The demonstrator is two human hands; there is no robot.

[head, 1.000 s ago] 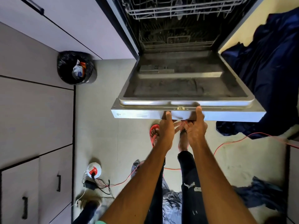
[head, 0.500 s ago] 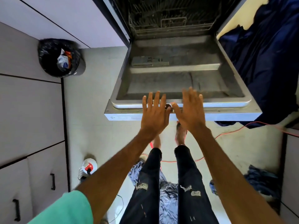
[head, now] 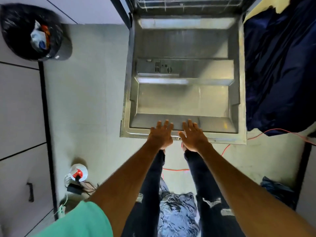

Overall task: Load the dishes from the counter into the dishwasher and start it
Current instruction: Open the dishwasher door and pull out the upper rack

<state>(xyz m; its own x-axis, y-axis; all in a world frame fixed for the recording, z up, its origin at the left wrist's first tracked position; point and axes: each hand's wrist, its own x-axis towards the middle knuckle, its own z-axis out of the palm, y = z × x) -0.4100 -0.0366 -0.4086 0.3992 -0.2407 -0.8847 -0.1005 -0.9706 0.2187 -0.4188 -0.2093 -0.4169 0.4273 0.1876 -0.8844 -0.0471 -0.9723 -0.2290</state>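
The dishwasher door (head: 184, 100) lies folded down flat in front of me, its steel inner face up, with the detergent compartment (head: 159, 67) near its middle. At the top of the view the wire edge of the lower rack (head: 186, 4) shows inside the machine. My left hand (head: 161, 134) and my right hand (head: 194, 135) lie side by side on the door's near edge, palms down and fingers straight. No dishes are in view.
A black-bagged trash bin (head: 32, 31) stands at the left by grey cabinets (head: 18, 108). Dark blue cloth (head: 280, 65) is heaped right of the door. An orange cable (head: 176, 169) crosses the floor. A white-and-red plug reel (head: 78, 173) sits at lower left.
Both hands first gripped the door's front edge from below, then let go and moved on top. The door has swung down to lie flat.
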